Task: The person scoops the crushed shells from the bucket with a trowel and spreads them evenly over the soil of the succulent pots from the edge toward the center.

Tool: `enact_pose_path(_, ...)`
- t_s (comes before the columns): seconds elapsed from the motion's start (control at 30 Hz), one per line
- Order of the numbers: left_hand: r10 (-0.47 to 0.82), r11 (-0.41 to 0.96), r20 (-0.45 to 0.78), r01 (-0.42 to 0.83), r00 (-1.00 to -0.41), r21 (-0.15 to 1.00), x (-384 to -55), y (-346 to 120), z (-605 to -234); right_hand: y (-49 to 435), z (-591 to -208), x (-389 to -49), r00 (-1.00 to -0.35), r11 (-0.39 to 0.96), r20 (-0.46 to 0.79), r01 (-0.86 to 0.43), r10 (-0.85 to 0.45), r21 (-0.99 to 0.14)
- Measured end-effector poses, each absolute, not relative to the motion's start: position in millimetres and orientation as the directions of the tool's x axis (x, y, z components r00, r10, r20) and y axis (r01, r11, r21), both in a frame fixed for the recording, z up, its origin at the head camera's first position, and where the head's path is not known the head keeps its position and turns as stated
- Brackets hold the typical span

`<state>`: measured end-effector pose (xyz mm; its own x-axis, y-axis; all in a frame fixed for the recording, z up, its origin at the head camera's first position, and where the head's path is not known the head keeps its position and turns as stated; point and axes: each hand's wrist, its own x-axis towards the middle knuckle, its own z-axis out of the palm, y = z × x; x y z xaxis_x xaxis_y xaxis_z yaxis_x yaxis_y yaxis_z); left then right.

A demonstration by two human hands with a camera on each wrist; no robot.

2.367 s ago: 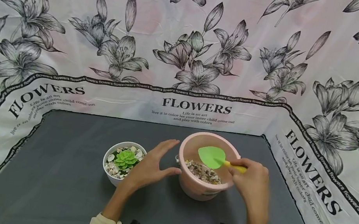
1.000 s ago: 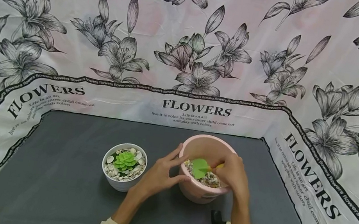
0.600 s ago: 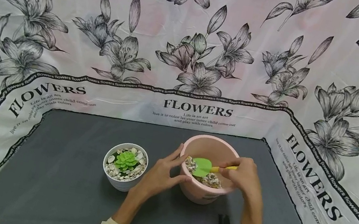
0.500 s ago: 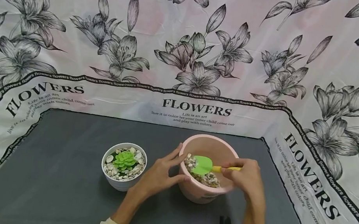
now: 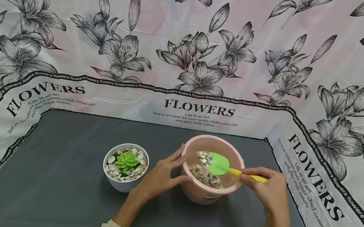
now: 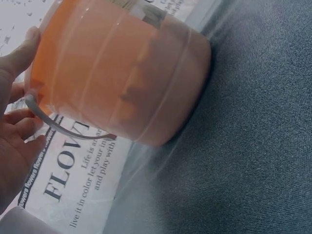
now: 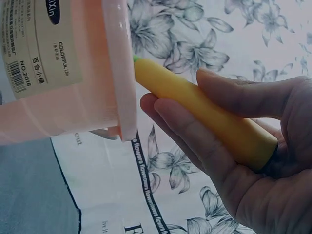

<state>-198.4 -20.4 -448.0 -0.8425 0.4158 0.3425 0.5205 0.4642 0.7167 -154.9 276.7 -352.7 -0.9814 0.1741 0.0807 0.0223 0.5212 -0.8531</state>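
My right hand [image 5: 272, 191] grips the yellow handle of a small garden trowel [image 5: 219, 164], thumb on one side and fingers on the other. Its green blade is raised inside a pink plastic bucket [image 5: 198, 197], with small pebbles [image 5: 204, 158] on the tip. More gravel [image 5: 205, 177] lies in the bucket's bottom. At the bucket's left side, my left hand [image 5: 160, 176] holds the rim between thumb and fingers; some fingertips are hidden. The left wrist view shows those fingers beside the bucket's handle [image 6: 63, 129]. In the right wrist view the bucket wall hides the trowel blade.
A white pot [image 5: 120, 186] with a green succulent [image 5: 126, 160] and pale stones stands left of the bucket, close to my left forearm. Dark grey cloth [image 5: 60, 173] covers the table. Flower-printed fabric [image 5: 200, 112] rises at the back and both sides.
My left hand has come to the bucket's rim. The trowel went down into the gravel, then rose with pebbles on its blade as my right hand moved right.
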Motion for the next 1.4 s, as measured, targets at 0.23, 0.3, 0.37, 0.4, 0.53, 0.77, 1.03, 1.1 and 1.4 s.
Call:
enact_pose_path(0.23, 0.421, 0.49, 0.297, 0.49, -0.857, 0.721, -196.4, -20.5, -445.4, 277.2, -347.5, -147.0, -0.977, 0.499, 0.105, 0.002, 0.186, -0.866)
enact_pose_path(0.3, 0.421, 0.5, 0.291, 0.488, -0.859, 0.716, -195.3, -20.6, -443.6, 276.5, -345.2, -144.9, -0.975, 0.493, 0.113, -0.005, 0.19, -0.87)
enact_pose_path(0.37, 0.424, 0.512, 0.289, 0.49, -0.858, 0.706, -193.5, -21.8, -441.5, 275.6, -342.6, -143.2, -0.974, 0.489, 0.119, -0.01, 0.191, -0.872)
enact_pose_path(0.4, 0.423, 0.516, 0.29, 0.491, -0.858, 0.702, -192.3, -22.8, -439.9, 275.1, -341.3, -142.5, -0.974, 0.488, 0.119, -0.011, 0.191, -0.873)
enact_pose_path(0.53, 0.408, 0.522, 0.308, 0.497, -0.859, 0.694, -185.6, -30.7, -434.7, 271.3, -338.1, -141.7, -0.977, 0.485, 0.114, -0.013, 0.179, -0.875)
enact_pose_path(0.77, 0.345, 0.556, 0.306, 0.456, -0.887, 0.695, -174.9, -44.2, -426.1, 258.5, -336.9, -141.7, -0.976, 0.483, 0.16, -0.071, 0.146, -0.873)
enact_pose_path(1.03, 0.288, 0.587, 0.29, 0.407, -0.913, 0.699, -169.4, -56.1, -423.1, 247.4, -336.3, -143.7, -0.978, 0.433, 0.168, -0.099, 0.124, -0.896)
enact_pose_path(1.1, 0.276, 0.595, 0.294, 0.403, -0.915, 0.695, -167.3, -59.2, -423.9, 245.2, -336.7, -144.2, -0.979, 0.422, 0.171, -0.11, 0.109, -0.9)
enact_pose_path(1.4, 0.245, 0.587, 0.323, 0.405, -0.914, 0.701, -162.3, -69.2, -425.4, 235.2, -338.2, -146.6, -0.981, 0.4, 0.182, -0.14, 0.069, -0.906)
